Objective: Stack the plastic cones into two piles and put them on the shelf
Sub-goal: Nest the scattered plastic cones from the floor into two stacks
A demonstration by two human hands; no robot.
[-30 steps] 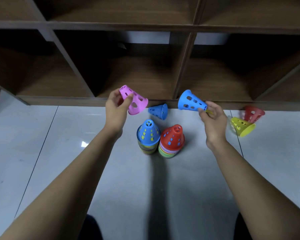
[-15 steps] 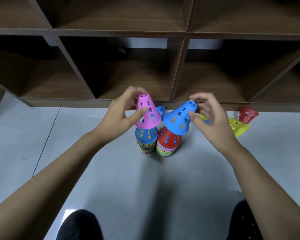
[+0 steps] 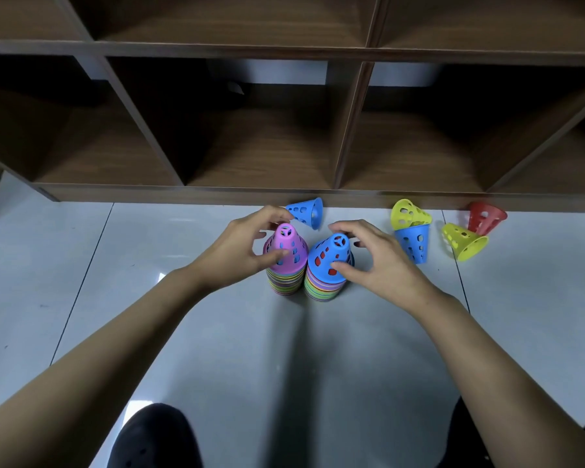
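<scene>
Two piles of nested coloured plastic cones stand side by side on the floor in front of the shelf point(image 3: 183, 194). The left pile point(image 3: 284, 282) is topped by a pink cone point(image 3: 288, 246), and my left hand point(image 3: 242, 251) holds that cone between thumb and fingers. The right pile point(image 3: 321, 290) is topped by a blue cone point(image 3: 330, 256); my right hand point(image 3: 379, 261) has its thumb on the cone's front and loosely spread fingers behind it. Loose cones lie nearby: a blue one point(image 3: 304, 212) on its side behind the piles, and a yellow one point(image 3: 409, 214) on a blue one point(image 3: 414, 243).
Further right, another yellow cone point(image 3: 463, 241) and a red cone point(image 3: 485, 217) lie by the shelf base. The wooden shelf has open dark compartments point(image 3: 260, 157) at floor level. Grey floor tiles point(image 3: 81, 265) spread left. My dark shoes point(image 3: 152, 437) show at the bottom.
Both hands came down: the pink cone now sits on the left pile and the blue cone on the right pile. My view has tilted down slightly.
</scene>
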